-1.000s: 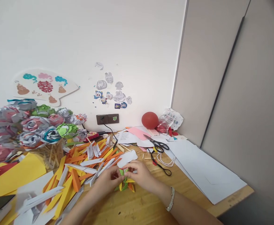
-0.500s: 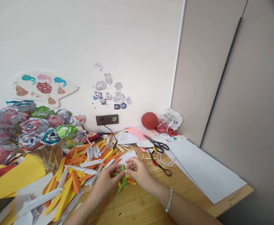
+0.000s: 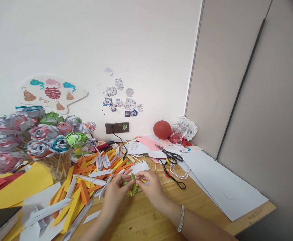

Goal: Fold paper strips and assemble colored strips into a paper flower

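Between my two hands, just above the wooden table, is a small folded-paper piece [image 3: 135,190] in green and yellow, with several pointed leaf-like ends. My left hand [image 3: 118,188] pinches it from the left between thumb and fingers. From the other side, my right hand [image 3: 150,187], with a silvery bracelet [image 3: 181,218] at the wrist, grips it with bent fingers. Fingertips cover part of the piece, so its full shape is hidden. Left of my left hand lies a heap of folded paper strips [image 3: 85,192] in orange, yellow and white.
Paper flowers [image 3: 44,132] stand in bunches at the left. Black scissors [image 3: 171,155], a pearl string [image 3: 179,174] and a black cord [image 3: 176,181] lie right of my hands. A red balloon [image 3: 162,129] rests by the wall. White sheets [image 3: 221,184] cover the right side.
The green-and-yellow piece has turned between my fingers; its long green end no longer hangs down. Both hands hold on close together. The view has shifted slightly left.
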The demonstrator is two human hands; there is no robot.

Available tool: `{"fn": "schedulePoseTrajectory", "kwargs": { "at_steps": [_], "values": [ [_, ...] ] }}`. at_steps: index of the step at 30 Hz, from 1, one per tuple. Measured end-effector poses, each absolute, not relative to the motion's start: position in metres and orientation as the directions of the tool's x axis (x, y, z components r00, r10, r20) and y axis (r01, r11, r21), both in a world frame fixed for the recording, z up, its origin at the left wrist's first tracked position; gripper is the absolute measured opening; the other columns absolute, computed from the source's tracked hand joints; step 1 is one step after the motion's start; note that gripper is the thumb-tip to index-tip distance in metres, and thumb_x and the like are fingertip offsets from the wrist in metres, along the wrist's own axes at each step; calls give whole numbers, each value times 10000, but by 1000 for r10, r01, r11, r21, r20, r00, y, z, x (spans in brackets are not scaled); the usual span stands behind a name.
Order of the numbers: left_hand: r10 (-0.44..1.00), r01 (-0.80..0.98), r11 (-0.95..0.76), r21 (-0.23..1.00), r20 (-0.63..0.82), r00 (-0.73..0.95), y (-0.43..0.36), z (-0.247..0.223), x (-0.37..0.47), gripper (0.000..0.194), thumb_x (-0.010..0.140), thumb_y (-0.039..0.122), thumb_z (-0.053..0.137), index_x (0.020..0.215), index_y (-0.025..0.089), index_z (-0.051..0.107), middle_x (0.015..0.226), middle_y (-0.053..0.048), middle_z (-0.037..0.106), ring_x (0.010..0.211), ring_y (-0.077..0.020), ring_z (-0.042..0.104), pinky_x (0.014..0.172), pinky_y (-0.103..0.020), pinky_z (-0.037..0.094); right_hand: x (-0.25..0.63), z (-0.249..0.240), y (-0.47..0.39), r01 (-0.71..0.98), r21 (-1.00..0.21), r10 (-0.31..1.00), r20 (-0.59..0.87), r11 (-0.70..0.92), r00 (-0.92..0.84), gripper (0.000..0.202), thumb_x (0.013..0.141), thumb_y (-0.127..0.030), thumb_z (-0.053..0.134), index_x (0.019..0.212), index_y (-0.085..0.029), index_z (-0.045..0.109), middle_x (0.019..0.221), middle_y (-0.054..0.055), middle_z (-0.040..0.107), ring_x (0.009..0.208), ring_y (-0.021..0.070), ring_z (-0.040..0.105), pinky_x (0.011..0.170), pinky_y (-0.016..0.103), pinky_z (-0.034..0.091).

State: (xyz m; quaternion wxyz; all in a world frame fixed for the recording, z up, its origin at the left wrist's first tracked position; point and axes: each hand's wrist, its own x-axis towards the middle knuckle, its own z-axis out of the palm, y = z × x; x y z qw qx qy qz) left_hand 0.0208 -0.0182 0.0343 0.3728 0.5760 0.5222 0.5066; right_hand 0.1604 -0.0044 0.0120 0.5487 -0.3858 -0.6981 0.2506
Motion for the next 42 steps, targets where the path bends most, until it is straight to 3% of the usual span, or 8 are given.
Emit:
{"fn": "schedulePoseTrajectory", "kwargs": {
  "at_steps": [4,10,15,21,28,35,42],
  "values": [
    [961,319,-219,922,261,-95,-21,32,22,232,608,378,631,715,179,581,776,-54,682,776,-240,632,696,-327,478,160,13,-6,222,-780,809,581,585,-90,232,666,-54,559,853,-179,612,796,20,603,755,147,566,688,271,456],
    [935,480,-250,841,338,-105,-25,35,22,196,656,384,597,713,198,579,770,-35,668,767,-239,615,695,-334,453,162,16,-6,202,-746,771,630,634,-95,105,696,-80,559,722,-174,596,743,7,589,752,144,554,685,259,438],
    [878,519,-375,768,473,-66,-29,35,22,151,692,349,570,747,210,591,809,-39,656,776,-222,608,715,-319,456,163,19,-9,156,-721,736,671,675,-85,160,708,-92,575,832,-189,606,800,14,602,780,143,558,704,257,443],
    [691,594,-565,573,722,-39,-27,30,21,118,732,330,555,737,215,582,830,-59,650,849,-218,596,803,-356,444,164,19,-10,133,-652,664,744,746,-76,94,731,-139,579,791,-190,630,774,28,625,765,153,573,704,272,456],
    [534,672,-641,371,845,42,-22,28,15,110,748,316,567,762,209,590,828,-56,646,804,-204,604,738,-356,472,166,20,-11,137,-647,660,747,750,-81,91,740,-178,578,816,-198,624,793,30,624,778,157,574,723,276,454],
    [563,664,-632,400,826,39,-23,31,15,120,745,326,564,743,207,576,783,-45,645,767,-196,600,713,-337,475,167,21,-12,193,-649,672,735,736,-91,89,728,-171,584,806,-200,617,785,21,631,768,153,572,714,262,446],
    [650,610,-613,502,759,28,-24,33,16,107,732,311,559,748,206,576,778,-42,631,754,-196,579,718,-331,453,168,24,-12,171,-676,696,708,716,-116,76,731,-174,573,791,-193,615,786,25,630,774,155,571,721,266,438]
  ]
}}
